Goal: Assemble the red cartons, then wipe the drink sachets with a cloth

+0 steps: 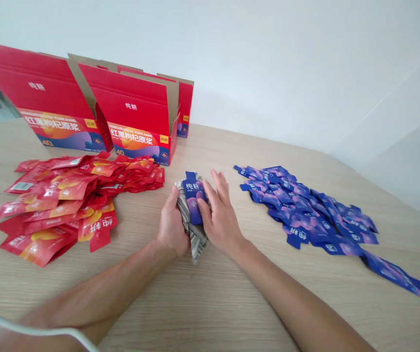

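Observation:
My left hand point(171, 227) is closed around the left side of a crumpled grey-and-white striped, cloth-like bundle point(198, 239). On top of it lies a blue sachet point(194, 210) with purple circles and white print, its narrow spout end pointing away from me. My right hand point(220, 215) grips the sachet's right edge with the thumb on its face; the other fingers stretch beyond. To the left is a loose heap of red sachets point(67, 190). A spread pile of blue sachets point(301, 208) lies to the right. What is under the bundle is hidden.
Red printed boxes stand open at the back left: one front box point(133, 117), another beside it point(59, 107), and more behind point(186, 105). They rest on a light wood table point(180, 313) against a white wall point(268, 63). A white cable point(37, 328) crosses the lower left.

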A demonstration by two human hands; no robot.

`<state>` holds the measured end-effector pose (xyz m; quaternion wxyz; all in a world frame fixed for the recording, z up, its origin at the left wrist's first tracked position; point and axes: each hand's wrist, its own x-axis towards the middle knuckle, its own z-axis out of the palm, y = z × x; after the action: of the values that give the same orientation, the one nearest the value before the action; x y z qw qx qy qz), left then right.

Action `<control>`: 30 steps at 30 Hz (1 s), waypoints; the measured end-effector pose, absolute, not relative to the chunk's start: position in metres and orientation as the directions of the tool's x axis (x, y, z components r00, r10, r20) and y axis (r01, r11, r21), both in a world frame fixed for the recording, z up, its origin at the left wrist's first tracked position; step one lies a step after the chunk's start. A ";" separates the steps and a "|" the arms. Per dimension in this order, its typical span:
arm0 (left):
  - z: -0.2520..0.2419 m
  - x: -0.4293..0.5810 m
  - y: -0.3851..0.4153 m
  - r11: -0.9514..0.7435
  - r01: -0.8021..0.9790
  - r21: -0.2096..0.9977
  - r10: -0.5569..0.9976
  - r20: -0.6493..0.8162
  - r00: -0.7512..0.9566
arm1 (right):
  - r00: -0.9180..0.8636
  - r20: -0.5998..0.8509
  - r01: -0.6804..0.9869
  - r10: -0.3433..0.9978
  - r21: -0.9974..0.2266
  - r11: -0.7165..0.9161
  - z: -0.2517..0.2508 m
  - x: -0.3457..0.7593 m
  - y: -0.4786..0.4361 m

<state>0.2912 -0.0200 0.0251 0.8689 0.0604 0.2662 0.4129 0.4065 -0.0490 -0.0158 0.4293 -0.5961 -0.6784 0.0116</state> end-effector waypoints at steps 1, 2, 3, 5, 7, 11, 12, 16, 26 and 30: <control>0.025 0.292 -0.021 0.639 -0.696 0.327 0.763 -0.390 0.516 | -0.007 0.555 0.810 0.832 -0.484 0.329 -0.016 0.405 -0.050; 0.024 0.292 -0.021 0.627 -0.706 0.329 0.774 -0.363 0.519 | -0.081 0.528 0.809 0.845 -0.461 0.366 -0.015 0.403 -0.051; 0.024 0.293 -0.022 0.618 -0.713 0.332 0.783 -0.341 0.520 | -0.141 0.489 0.801 0.861 -0.455 0.390 -0.015 0.400 -0.053; 0.021 0.294 -0.021 0.613 -0.714 0.338 0.786 -0.354 0.507 | -0.194 0.390 0.783 0.900 -0.491 0.381 -0.011 0.389 -0.058; 0.018 0.293 -0.018 0.615 -0.702 0.361 0.778 -0.425 0.463 | -0.196 0.271 0.762 0.943 -0.564 0.320 -0.005 0.378 -0.065; 0.018 0.289 -0.012 0.577 -0.690 0.436 0.792 -0.504 0.344 | -0.201 0.069 0.710 0.977 -0.677 0.194 0.010 0.363 -0.077; 0.019 0.287 -0.011 0.575 -0.690 0.440 0.792 -0.510 0.335 | -0.207 0.052 0.699 0.977 -0.691 0.185 0.014 0.363 -0.080; 0.021 0.283 -0.007 0.613 -0.661 0.434 0.774 -0.500 0.389 | -0.272 0.137 0.564 0.953 -0.779 0.273 0.030 0.377 -0.089; 0.008 0.288 -0.001 0.540 -0.670 0.509 0.838 -0.394 0.377 | 0.066 0.460 0.331 0.885 -0.847 0.416 0.039 0.460 -0.015; 0.009 0.287 -0.005 0.551 -0.655 0.517 0.832 -0.404 0.381 | -0.074 0.436 0.876 0.897 -0.401 0.268 0.013 0.493 0.043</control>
<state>0.2867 -0.0046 0.0090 0.8196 0.1369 0.3221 0.4535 0.4933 0.0430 0.0129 0.3112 -0.6049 -0.7328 0.0166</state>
